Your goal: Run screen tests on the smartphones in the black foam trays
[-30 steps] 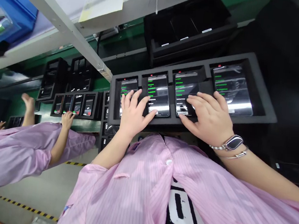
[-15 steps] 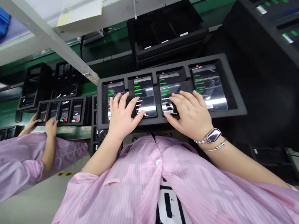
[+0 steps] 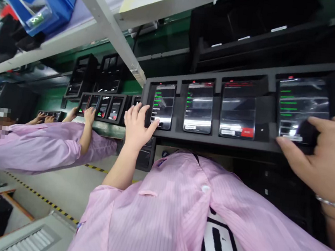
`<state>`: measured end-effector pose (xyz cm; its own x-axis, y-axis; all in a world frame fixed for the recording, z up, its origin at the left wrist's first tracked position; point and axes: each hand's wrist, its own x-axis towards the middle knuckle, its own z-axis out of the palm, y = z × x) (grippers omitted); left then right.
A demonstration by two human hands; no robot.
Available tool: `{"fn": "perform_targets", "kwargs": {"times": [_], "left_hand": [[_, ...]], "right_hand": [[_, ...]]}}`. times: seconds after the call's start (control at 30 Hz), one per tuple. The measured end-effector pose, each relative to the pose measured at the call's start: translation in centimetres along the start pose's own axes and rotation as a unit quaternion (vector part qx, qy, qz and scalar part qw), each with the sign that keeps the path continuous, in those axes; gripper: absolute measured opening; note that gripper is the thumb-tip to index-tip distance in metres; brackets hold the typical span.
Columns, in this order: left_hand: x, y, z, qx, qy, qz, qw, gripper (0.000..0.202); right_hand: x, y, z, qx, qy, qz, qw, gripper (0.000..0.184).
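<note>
Phones (image 3: 199,107) sit in a black tray (image 3: 209,77), screens lit. Left hand (image 3: 137,124) is open, thumb on the left-end phone (image 3: 163,105). Right hand (image 3: 324,155) is open, fingers touching the right-end phone (image 3: 302,106). Looks like screen checking; the next move calls for soft taps

Nothing can be read for certain. The phones (image 3: 163,105) show green and white lines, too small to make out. The bin label (image 3: 37,18) is blurred. The shirt print (image 3: 217,240), partly covered, shows white blocky shapes, maybe an O.
</note>
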<state>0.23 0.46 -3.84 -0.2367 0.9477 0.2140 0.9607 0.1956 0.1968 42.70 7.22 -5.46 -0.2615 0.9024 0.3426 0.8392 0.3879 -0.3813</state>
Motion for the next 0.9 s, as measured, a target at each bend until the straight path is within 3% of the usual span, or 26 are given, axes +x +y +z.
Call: {"fn": "perform_targets", "kwargs": {"times": [0.13,0.23,0.33,0.47,0.57,0.63,0.7,0.9], "left_hand": [[0.2,-0.5,0.0,-0.024,-0.056,-0.002,0.998,0.064],[1.1,0.6,-1.0,0.015,-0.064,0.000,0.998,0.059],[2.9,3.7,-1.2,0.005,-0.018,0.077,0.997,0.073],[5.3,9.5,1.1,-0.055,-0.030,0.227,0.972,0.080],[6.0,12.1,3.3,-0.062,0.004,0.218,0.974,0.076],[6.0,12.5,4.2,-0.061,0.021,0.206,0.976,0.074],[6.0,12.4,4.5,-0.062,0.003,0.217,0.974,0.072],[7.0,12.3,3.9,-0.030,-0.071,0.224,0.972,0.059]], "right_hand": [[0.3,0.0,-0.1,0.026,0.044,-0.021,0.998,0.076],[1.5,-1.0,0.0,0.051,0.045,-0.044,0.997,0.071],[3.6,-2.9,1.6,0.062,0.009,-0.081,0.995,0.070],[6.6,-5.5,5.4,0.012,0.036,-0.104,0.994,0.070],[7.9,-6.4,7.3,-0.003,0.038,-0.084,0.996,0.079],[8.2,-6.5,7.6,-0.008,0.047,-0.067,0.997,0.084],[8.3,-6.7,7.7,-0.012,0.040,-0.058,0.997,0.083],[9.5,-7.9,6.9,-0.021,-0.086,-0.061,0.994,0.060]]}}
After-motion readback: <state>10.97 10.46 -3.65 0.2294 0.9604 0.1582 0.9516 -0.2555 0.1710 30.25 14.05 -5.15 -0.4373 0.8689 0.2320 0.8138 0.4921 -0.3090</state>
